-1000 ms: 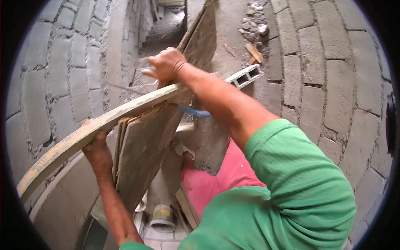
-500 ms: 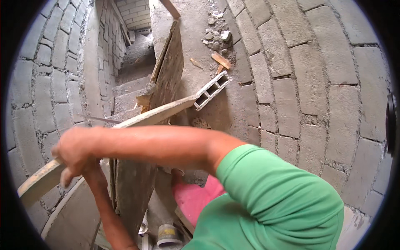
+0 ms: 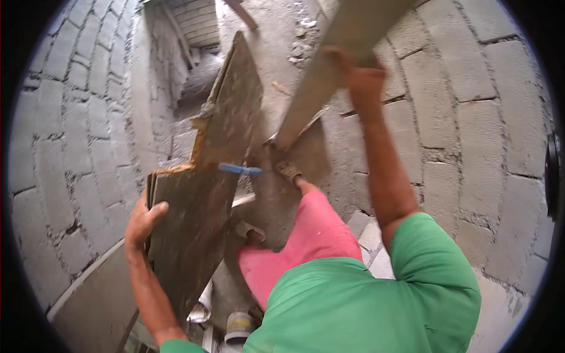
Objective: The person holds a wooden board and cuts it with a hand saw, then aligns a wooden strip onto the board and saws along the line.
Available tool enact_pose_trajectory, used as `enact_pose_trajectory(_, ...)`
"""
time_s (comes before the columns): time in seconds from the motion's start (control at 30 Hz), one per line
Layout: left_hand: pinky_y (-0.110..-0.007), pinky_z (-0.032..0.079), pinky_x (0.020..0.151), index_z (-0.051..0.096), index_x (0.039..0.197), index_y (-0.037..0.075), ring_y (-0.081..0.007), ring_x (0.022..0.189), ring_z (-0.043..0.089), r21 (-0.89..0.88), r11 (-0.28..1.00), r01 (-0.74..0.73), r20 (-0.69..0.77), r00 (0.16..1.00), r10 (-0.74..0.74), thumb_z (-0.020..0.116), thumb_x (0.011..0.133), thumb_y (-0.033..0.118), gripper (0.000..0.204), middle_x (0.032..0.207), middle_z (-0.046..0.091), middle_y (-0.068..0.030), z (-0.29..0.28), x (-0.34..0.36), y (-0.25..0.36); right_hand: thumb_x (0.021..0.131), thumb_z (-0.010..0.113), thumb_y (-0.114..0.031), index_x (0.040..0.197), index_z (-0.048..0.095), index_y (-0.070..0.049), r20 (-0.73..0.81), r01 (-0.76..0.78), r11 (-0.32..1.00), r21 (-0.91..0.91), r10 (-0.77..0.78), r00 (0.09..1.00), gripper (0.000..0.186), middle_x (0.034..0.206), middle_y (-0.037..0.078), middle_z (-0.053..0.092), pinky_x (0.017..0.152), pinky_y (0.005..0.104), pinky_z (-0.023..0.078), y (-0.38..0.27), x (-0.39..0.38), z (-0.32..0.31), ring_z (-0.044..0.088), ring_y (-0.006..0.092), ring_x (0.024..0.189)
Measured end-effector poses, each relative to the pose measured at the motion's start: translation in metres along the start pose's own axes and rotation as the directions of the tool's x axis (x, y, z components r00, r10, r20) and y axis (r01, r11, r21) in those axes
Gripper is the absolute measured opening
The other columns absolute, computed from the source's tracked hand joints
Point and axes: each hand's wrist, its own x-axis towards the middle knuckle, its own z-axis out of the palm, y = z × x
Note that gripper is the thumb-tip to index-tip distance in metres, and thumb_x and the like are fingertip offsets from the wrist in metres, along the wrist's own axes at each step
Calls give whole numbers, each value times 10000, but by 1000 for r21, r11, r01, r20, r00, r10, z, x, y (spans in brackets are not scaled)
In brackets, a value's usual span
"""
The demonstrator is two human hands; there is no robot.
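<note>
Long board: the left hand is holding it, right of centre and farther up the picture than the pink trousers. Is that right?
Wrong hand: the head view shows the right hand holding the long board, right of centre and farther up than the pink trousers. The left hand grips the upright panel.

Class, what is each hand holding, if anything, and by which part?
Right hand: a plank, partway along its length. Left hand: upright boards, by their left edge.

At eight o'clock, the panel (image 3: 191, 217) is rough, matt wood. At three, the block wall (image 3: 479, 153) is coarse, matt concrete.
</note>
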Motion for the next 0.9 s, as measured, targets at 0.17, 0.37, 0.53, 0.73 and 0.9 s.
enact_pose_trajectory(0.17,-328,463,997,574,1395,-24,-194,1133,599,186,982,-14,-236,970,59,733,880,397,684,1256,663,-101,-8,7,30,894,824,-104,1131,729,76,-310,-326,940,98,340,888,312,1102,78,739,941,315,497,44,-29,-113,647,151,992)
enact_pose_trajectory(0.37,-398,533,888,732,1136,-5,-287,1009,719,419,853,310,-559,829,-27,736,894,466,530,1035,764,-156,-65,57,15,875,836,-87,1145,726,27,-387,-579,778,243,625,678,314,1141,80,719,879,355,546,166,-128,-154,653,170,1002)
enact_pose_trajectory(0.53,-470,532,949,731,1153,9,-411,1104,699,468,749,470,-742,668,45,742,842,596,665,1140,740,-245,-97,133,-35,875,832,-149,1243,684,0,-456,-625,726,288,678,577,424,1183,70,708,860,395,584,259,-199,-225,696,219,989)
enact_pose_trajectory(0.73,-467,492,1031,668,1278,13,-412,1222,640,432,724,538,-829,552,85,735,828,603,745,1300,672,-262,-186,144,-97,840,868,-390,1291,657,-54,-461,-760,477,441,847,264,601,1248,52,669,925,500,546,331,-235,-266,641,229,1116)
enact_pose_trajectory(0.9,-440,495,1006,678,1229,10,-368,1144,679,334,775,536,-838,545,-16,736,834,570,688,1214,715,-232,-186,197,-117,849,819,-557,1366,610,-115,-373,-925,322,202,898,231,712,1309,50,641,961,595,494,346,-236,-348,598,241,1214)
